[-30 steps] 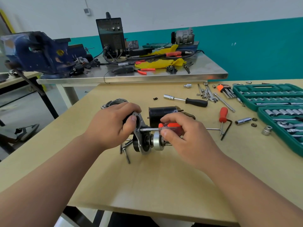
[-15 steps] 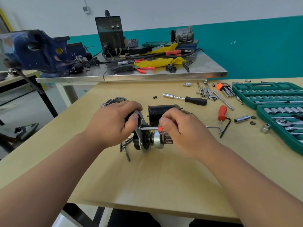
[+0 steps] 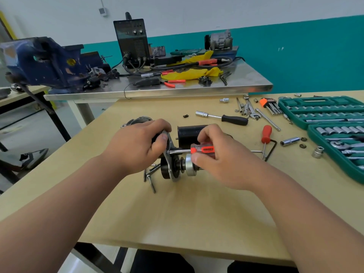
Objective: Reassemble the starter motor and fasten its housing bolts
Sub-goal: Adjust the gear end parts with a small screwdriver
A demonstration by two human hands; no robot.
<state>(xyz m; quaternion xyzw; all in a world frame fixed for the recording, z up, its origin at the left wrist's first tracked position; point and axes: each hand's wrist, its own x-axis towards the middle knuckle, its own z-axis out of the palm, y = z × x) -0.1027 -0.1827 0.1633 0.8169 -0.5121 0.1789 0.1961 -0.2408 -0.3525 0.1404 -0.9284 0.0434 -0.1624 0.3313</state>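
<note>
From the head camera, the starter motor assembly (image 3: 173, 167) lies on its side on the wooden table (image 3: 177, 217), near its middle. The left hand (image 3: 137, 148) grips its upper end, fingers curled over the flange. The right hand (image 3: 218, 162) pinches the orange-handled screwdriver (image 3: 202, 149), whose shaft lies level with its tip at the flange. A black cylindrical housing (image 3: 190, 133) stands just behind. Loose long bolts (image 3: 150, 180) lie beside the assembly. A green socket set case (image 3: 323, 113) sits well to the right.
</note>
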